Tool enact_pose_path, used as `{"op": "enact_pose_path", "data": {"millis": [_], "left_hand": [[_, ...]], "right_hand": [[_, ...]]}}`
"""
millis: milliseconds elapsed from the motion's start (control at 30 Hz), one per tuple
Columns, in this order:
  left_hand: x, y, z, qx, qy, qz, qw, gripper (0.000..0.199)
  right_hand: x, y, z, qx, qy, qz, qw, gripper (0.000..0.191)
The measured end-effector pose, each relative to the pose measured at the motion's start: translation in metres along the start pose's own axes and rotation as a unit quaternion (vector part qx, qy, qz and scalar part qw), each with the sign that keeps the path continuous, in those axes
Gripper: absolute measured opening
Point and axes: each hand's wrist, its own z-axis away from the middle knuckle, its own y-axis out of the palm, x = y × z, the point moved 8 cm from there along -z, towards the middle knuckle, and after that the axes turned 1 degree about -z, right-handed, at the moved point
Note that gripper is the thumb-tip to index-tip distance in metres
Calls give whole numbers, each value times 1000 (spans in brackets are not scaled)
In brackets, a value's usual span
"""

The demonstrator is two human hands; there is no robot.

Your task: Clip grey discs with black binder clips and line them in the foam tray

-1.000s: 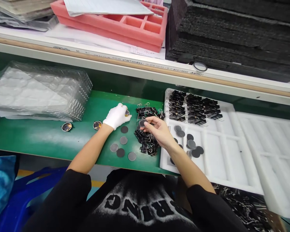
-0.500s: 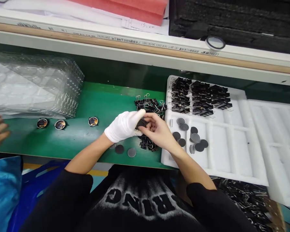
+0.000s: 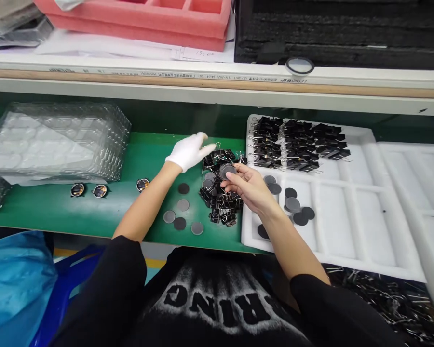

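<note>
My left hand (image 3: 189, 152), in a white glove, is over the green table with thumb and fingers apart and nothing between them. It is at the upper left edge of a pile of black binder clips (image 3: 224, 212). My bare right hand (image 3: 249, 185) pinches dark round discs (image 3: 227, 171) above the pile; how many is hard to tell. Several loose discs (image 3: 183, 205) lie on the table left of the clips, and others (image 3: 292, 205) lie in the white foam tray (image 3: 358, 188) on the right, below rows of clips (image 3: 300, 140).
Stacked clear plastic trays (image 3: 61, 144) stand at the left, with three watch-like round pieces (image 3: 100, 191) in front. A shelf edge (image 3: 202, 91) crosses behind, bearing pink foam (image 3: 141, 19) and a ring-rimmed lens (image 3: 300, 65). More clips (image 3: 394, 299) lie at the lower right.
My gloved left hand has come away from the right hand, moving up and opening. The discs in my right hand now show. The other person's hand at the left has gone, and the view has shifted.
</note>
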Motion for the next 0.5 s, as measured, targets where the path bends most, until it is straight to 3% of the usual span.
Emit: {"op": "enact_pose_path", "data": {"millis": [100,200,367,433,500], "left_hand": [[-2,13,-16,65,12,-41,997,41],[16,4,-9,13,-38,-37,999,36],[69,-14,43,-62,-195,1,979,36],[86,-14,66,-44,-243,11,969,34],[92,-15,81,-3,-248,-5,969,36]], "right_hand": [[-2,0,-1,11,8,-12,1000,54],[-1,-3,-1,7,-4,-13,1000,55],[0,-6,-1,-8,-25,-1,1000,58],[-1,-4,-1,2,-14,-5,1000,59],[0,-2,-1,14,-7,-11,1000,59]]}}
